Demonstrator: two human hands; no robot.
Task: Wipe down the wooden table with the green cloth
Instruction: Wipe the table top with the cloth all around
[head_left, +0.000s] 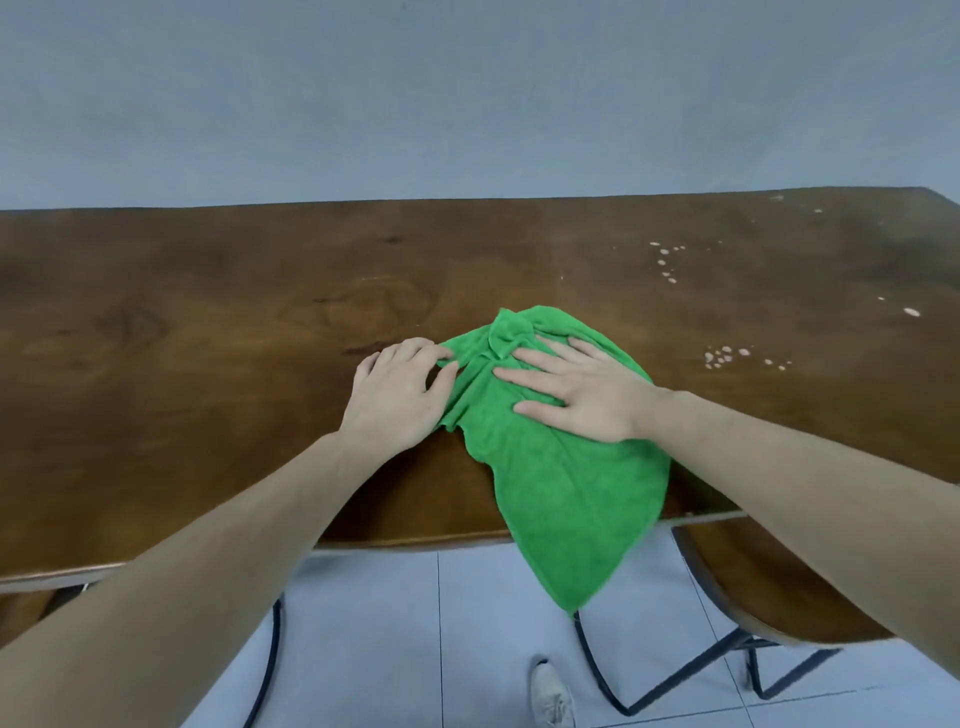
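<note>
A green cloth (561, 483) lies crumpled on the wooden table (208, 322), and its lower part hangs over the near edge. My right hand (576, 395) lies flat on the cloth with straight fingers pointing left. My left hand (395, 395) is at the cloth's left edge, where thumb and fingertips pinch a fold. White specks (722, 356) are scattered over the right part of the tabletop.
A grey wall rises behind the table's far edge. A wooden chair with a dark metal frame (769, 597) stands under the right side, over a pale tiled floor. A white shoe (553, 696) shows at the bottom.
</note>
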